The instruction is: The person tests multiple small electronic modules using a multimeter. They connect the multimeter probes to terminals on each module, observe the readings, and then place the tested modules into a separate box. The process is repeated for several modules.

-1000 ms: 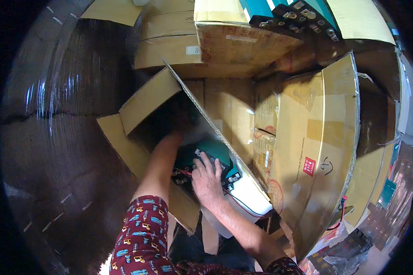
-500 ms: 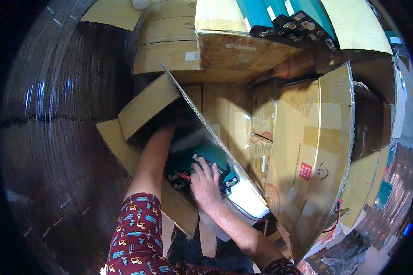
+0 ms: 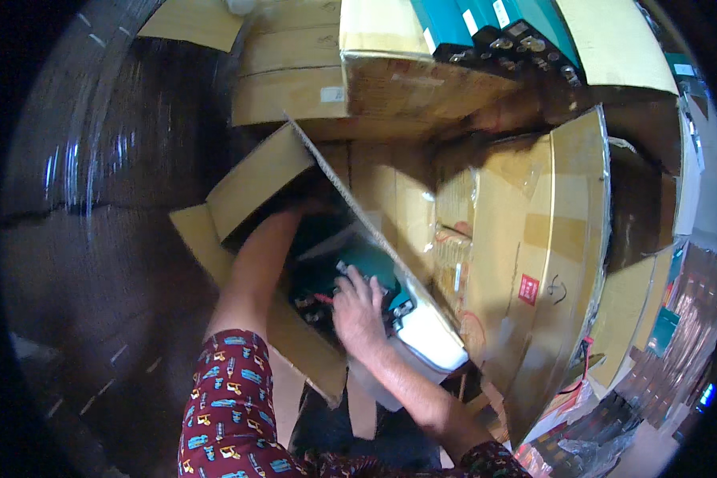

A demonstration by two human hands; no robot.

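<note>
An open cardboard box lies at a slant in front of me, holding green blocks with black ends and metal terminals, a red wire and a white piece. My right hand lies on the block's black terminal end, fingers apart and slightly bent, near the red wire. My left hand reaches deep into the box's shadow beyond the blocks; its fingers and anything they touch are hidden.
Cartons stand behind, one with several teal blocks on top. A large open carton is at right, with plastic-wrapped materials beyond. Dark wrapped surfaces fill the left side.
My left forearm has moved left and farther up into the box. My right hand stays on the block. The picture is now more blurred.
</note>
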